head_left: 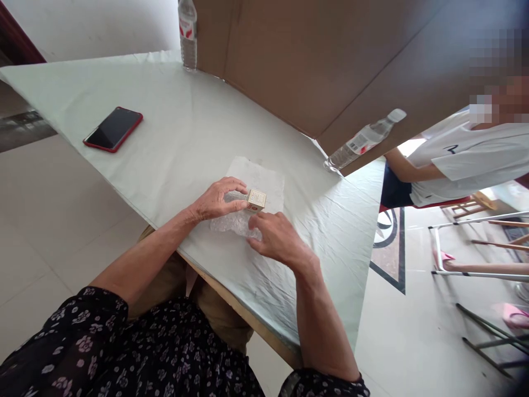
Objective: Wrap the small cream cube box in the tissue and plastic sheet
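A small cream box [256, 199] lies on a sheet of clear bubble wrap [264, 179] spread on the pale green tablecloth [173, 132]. My left hand [217, 199] pinches the box with thumb and fingers, with a fold of the wrap under the palm. Just in front of the box, my right hand [276, 237] presses the near edge of the wrap with its fingers curled down.
A red-cased phone [113, 129] lies at the left of the table. One water bottle [188, 33] stands at the back and another [363, 139] lies by a large cardboard sheet [330, 60]. A person in a white shirt [467, 160] sits at the right, near metal chair frames [475, 248].
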`<action>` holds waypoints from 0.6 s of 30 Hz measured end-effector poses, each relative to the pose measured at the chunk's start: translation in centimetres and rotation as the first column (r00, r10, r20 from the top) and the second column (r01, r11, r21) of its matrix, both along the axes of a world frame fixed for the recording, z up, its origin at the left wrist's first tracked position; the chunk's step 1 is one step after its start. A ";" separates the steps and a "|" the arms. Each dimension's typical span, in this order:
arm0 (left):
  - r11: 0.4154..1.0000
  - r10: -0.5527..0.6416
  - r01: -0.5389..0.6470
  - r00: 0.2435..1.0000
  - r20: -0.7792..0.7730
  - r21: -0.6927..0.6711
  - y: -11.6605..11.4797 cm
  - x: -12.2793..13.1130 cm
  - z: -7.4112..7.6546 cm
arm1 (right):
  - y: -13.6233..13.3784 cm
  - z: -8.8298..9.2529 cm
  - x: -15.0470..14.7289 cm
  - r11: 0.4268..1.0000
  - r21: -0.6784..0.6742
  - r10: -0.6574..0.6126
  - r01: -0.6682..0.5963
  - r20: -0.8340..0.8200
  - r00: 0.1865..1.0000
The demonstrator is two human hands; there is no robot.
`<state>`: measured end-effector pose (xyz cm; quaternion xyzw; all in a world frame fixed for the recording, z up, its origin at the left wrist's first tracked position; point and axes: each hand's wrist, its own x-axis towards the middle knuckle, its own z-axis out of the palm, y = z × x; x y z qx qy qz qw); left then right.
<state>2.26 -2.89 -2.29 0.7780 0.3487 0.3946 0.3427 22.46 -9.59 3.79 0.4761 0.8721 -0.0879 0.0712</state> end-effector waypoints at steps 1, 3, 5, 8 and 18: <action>1.000 0.007 -0.007 1.000 0.000 -0.007 0.0 0.0 -0.1 | -0.1 -0.4 -0.5 1.000 0.006 0.010 -0.011 0.033 0.999; 1.000 0.014 -0.014 1.000 0.002 -0.015 0.0 0.0 -0.1 | -0.1 -1.4 -1.6 0.999 0.045 0.011 -0.016 0.111 0.994; 1.000 0.015 -0.014 1.000 0.007 -0.015 0.1 -0.1 -0.1 | 0.1 -2.0 -2.3 0.997 0.078 0.011 -0.022 0.143 0.990; 1.000 -0.017 0.017 1.000 0.010 -0.006 0.0 -0.2 0.1 | 0.6 -1.8 -1.9 0.991 0.130 -0.018 0.007 0.087 0.996; 0.984 -0.015 0.029 0.997 -0.081 0.175 0.3 0.7 -1.3 | 1.4 -1.3 1.0 0.913 0.314 -0.148 0.260 -0.338 0.929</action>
